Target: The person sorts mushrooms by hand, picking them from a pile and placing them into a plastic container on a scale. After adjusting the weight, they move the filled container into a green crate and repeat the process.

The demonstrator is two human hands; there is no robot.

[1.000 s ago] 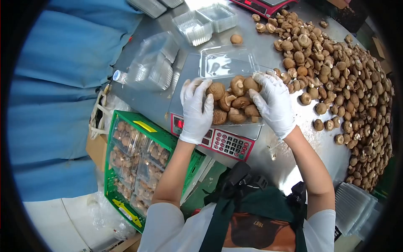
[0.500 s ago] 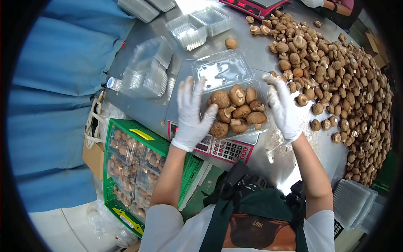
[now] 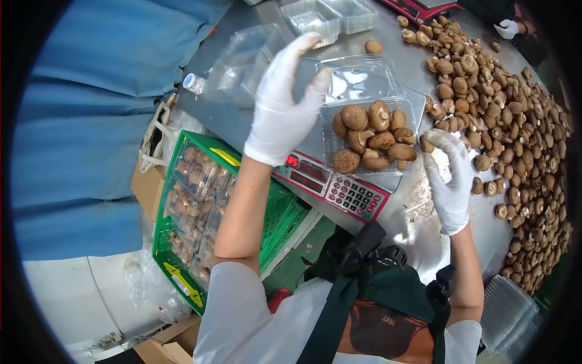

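An open clear plastic clamshell box [image 3: 330,164] holding several brown mushrooms [image 3: 382,141] sits on the scale [image 3: 357,197], its lid [image 3: 364,82] folded back. My left hand [image 3: 285,109], in a white glove, is raised beside the box's left side, thumb and fingers spread with nothing between them. To the right of the box, my gloved right hand [image 3: 450,179] pinches a single mushroom [image 3: 427,144] at its fingertips. Part of the red scale display shows past my left wrist; its reading is only partly visible.
A large heap of mushrooms [image 3: 515,151] covers the table's right side. Stacked clear boxes [image 3: 248,60] stand at the back left. A green crate [image 3: 176,242] of filled packs is at lower left. Another person's gloved hand [image 3: 507,28] shows at the far right near a second scale [image 3: 424,12].
My left hand has lifted away from the box's left edge. My right hand has moved off its right side, and a mushroom now shows at its fingertips. The whole view has shifted.
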